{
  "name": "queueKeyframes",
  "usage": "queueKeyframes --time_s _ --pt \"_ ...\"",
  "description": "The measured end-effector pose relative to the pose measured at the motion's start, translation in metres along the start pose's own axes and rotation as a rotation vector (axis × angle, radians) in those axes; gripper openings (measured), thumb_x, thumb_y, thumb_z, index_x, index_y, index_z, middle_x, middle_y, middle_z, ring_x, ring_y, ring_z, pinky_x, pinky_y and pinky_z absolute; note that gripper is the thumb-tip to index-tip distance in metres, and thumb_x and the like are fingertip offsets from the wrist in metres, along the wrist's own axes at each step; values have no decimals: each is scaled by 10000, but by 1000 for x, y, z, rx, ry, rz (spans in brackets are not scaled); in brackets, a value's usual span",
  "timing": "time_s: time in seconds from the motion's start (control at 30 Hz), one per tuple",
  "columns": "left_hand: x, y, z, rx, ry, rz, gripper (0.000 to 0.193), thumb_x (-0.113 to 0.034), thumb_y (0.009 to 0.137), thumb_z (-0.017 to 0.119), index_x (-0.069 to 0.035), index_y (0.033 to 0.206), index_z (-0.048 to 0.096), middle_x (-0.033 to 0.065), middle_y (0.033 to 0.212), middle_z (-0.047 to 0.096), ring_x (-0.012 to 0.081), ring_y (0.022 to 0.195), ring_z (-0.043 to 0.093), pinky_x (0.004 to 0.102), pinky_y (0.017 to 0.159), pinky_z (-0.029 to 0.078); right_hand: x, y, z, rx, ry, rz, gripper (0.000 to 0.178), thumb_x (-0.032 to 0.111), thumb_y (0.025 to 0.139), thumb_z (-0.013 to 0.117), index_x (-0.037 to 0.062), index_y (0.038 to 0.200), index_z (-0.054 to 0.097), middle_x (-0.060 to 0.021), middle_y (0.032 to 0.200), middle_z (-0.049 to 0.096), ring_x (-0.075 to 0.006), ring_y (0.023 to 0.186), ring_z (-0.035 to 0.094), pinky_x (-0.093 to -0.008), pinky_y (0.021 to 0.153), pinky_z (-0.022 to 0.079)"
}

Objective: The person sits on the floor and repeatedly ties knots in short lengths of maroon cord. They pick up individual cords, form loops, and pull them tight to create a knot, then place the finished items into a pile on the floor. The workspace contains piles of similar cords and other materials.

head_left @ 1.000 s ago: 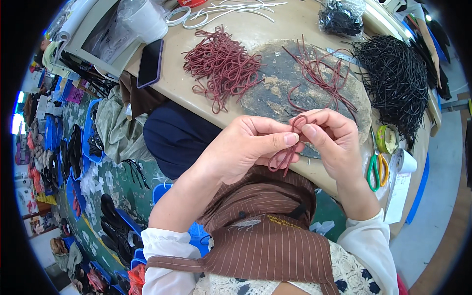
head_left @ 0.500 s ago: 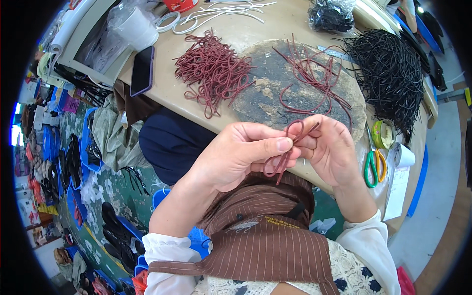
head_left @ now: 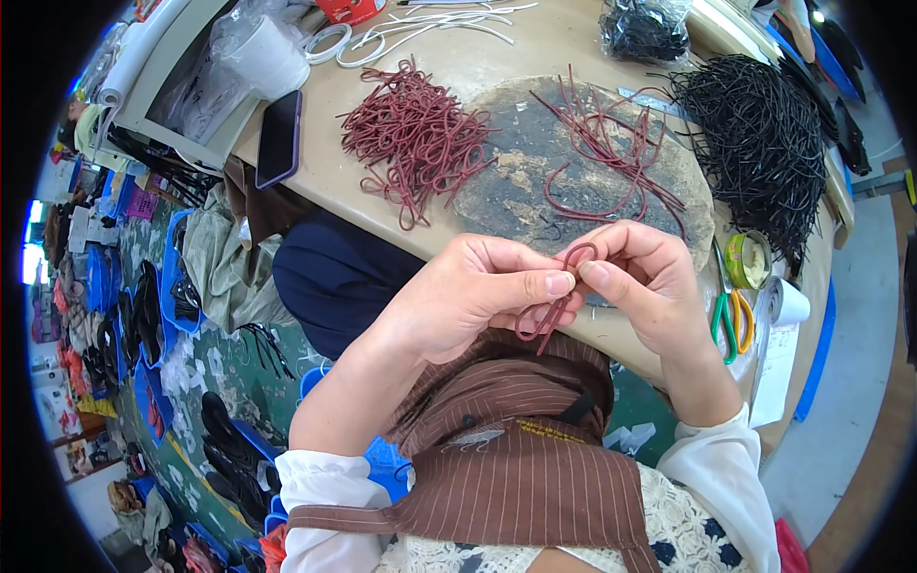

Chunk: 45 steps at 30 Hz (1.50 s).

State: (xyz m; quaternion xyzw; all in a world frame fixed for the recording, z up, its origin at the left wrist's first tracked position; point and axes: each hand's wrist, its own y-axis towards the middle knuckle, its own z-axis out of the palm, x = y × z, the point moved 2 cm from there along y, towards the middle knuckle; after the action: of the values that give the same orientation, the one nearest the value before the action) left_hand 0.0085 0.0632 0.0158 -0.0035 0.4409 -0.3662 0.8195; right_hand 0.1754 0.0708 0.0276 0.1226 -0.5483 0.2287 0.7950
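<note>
A thin dark-red cord (head_left: 547,321) is looped between my hands, over the table's near edge. My left hand (head_left: 478,296) pinches it between thumb and fingers, with a loop and an end hanging below. My right hand (head_left: 645,286) grips the upper loop with thumb and forefinger, close against the left fingertips. The exact crossing of the cord is hidden by my fingers. Beyond my hands, several loose dark-red cords (head_left: 621,162) lie on a worn round slab (head_left: 506,181). To its left is a heap of knotted dark-red cords (head_left: 411,138).
A large pile of black cords (head_left: 750,143) lies at the right. Near it are scissors (head_left: 731,325) with green and orange handles, a small green tin (head_left: 747,260) and a paper roll (head_left: 786,303). At the left lies a phone (head_left: 278,139); white cords (head_left: 430,33) lie at the back.
My right fingers have closed in on the cord's upper loop, with the thumb now pressed near the left thumb. The cord end that stuck out toward the right hand no longer shows.
</note>
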Motion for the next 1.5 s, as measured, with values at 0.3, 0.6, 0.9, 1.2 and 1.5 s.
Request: queueKeyframes --time_s 0.3,0.6,0.9,1.2,1.5 --pt "-4 -2 0 19 -44 -151 149 -94 797 615 36 868 612 161 809 636 167 677 608 235 557 459 -3 -6 -4 0 31 86 147 99 839 550 -39 884 534 -148 937 589 -168 838 589 -306 749 496" --pt "-2 1 -5 108 -57 -142 144 -89 788 621 37 857 619 174 806 637 161 639 597 224 547 454 -9 -7 -6 37 233 138 174 105 846 552 -56 907 537 -151 931 593 -202 859 596 -339 788 496" --pt "-3 4 -10 77 -37 -186 137 -90 791 617 39 837 622 169 792 636 137 593 564 236 561 465 -10 -5 -9 4 237 155 170 121 859 535 -43 907 541 -128 921 594 -186 866 591 -317 814 482" --pt "2 1 -13 -181 59 -14 225 -156 835 578 14 981 555 130 896 624 183 796 631 286 686 532 -22 -4 -17 -195 26 52 133 57 829 563 -14 930 512 -96 923 591 -134 872 575 -275 788 483" --pt "23 4 -9 -265 33 189 139 -105 859 541 27 903 540 77 823 608 113 735 599 228 673 502 -42 -5 4 -286 50 -148 353 -70 761 586 13 1024 367 -104 920 550 -160 871 579 -288 776 501"
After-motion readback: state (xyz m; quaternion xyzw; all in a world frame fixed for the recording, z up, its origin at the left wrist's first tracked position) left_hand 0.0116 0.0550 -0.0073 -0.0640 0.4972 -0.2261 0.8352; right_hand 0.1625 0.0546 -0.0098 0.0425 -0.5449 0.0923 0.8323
